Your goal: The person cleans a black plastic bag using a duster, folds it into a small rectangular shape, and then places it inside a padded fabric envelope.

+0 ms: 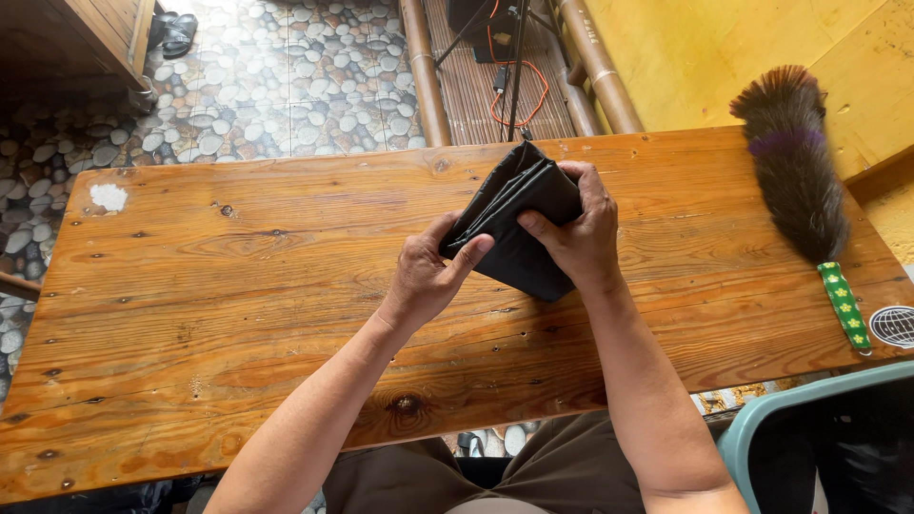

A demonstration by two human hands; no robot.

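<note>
Both hands grip a folded black plastic bag (519,224) just above the wooden worktop (238,314), near its centre. The left hand (428,271) pinches its 8 o'clock edge; the right hand (576,228) clasps its 3 o'clock side. A feather duster (792,162) lies at 3 o'clock.

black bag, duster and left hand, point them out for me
black bag (519,257), head view, on its lower folded face
duster (792,167), head view, on the middle of the feathers
left hand (428,276), head view, on the back of the hand
</note>
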